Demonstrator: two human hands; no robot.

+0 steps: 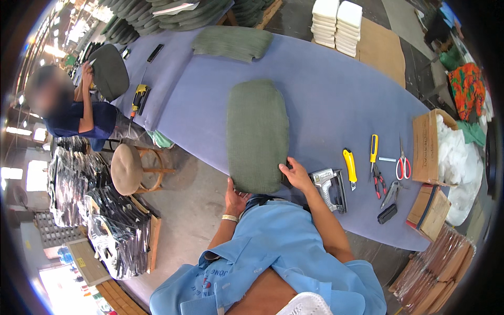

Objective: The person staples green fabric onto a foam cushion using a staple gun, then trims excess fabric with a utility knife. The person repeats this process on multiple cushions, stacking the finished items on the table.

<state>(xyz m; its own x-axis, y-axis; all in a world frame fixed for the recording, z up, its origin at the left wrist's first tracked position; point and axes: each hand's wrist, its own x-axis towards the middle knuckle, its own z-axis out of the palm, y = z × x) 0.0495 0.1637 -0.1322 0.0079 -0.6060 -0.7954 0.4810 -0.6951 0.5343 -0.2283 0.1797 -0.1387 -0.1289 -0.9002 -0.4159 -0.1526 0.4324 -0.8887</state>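
An olive-green fabric-covered pad (257, 134), a rectangle with rounded corners, lies on the blue-covered table (325, 94) with its near end at the table's front edge. My left hand (237, 198) has its fingers under the near left corner, palm up and partly hidden by the pad. At the near right edge, my right hand (297, 175) grips the pad with the thumb on top. Just right of that hand lies a staple gun (329, 190), silver and black. Further back on the table is a flat pile of green fabric pieces (232, 43).
To the right lie a yellow utility knife (350, 167), a screwdriver (374, 147), pliers (379, 182) and red-handled scissors (403, 165). A cardboard box (426, 148) stands beyond. White pads (336, 26) are stacked behind the table. At left a co-worker (84, 113) handles another dark pad near a stool (127, 169).
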